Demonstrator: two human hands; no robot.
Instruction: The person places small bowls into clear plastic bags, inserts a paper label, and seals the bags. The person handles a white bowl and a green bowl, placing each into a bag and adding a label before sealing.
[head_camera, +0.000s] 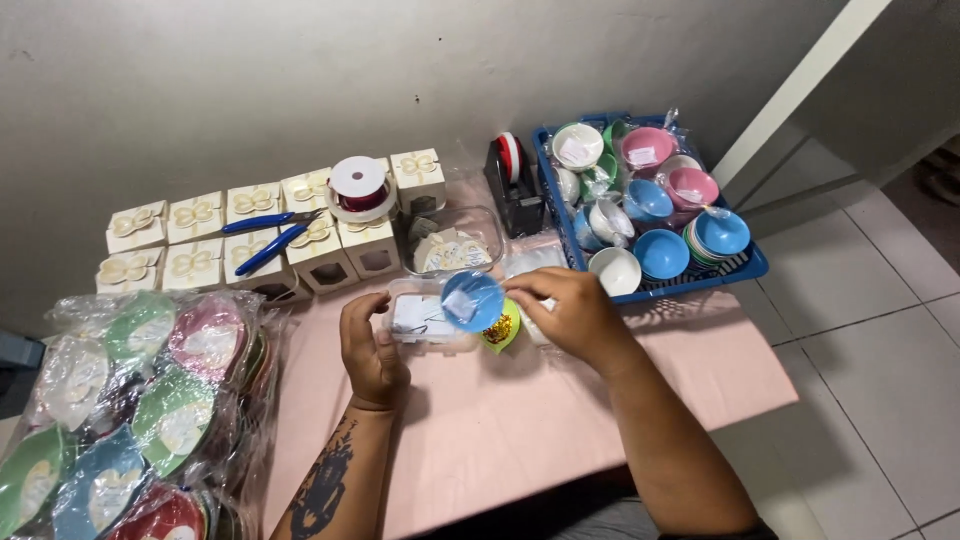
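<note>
hands are working over the pink tabletop (520, 420): the right hand (570, 318) is pinching a small blue cup (473, 299), the left hand (370, 345) is curling, half closed, beside a clear plastic box (425, 322).

Both forearms reach up from the lower frame, the tattooed left hand (372, 345) loosely curled, the right hand (572, 318) pinching at centre.
</note>
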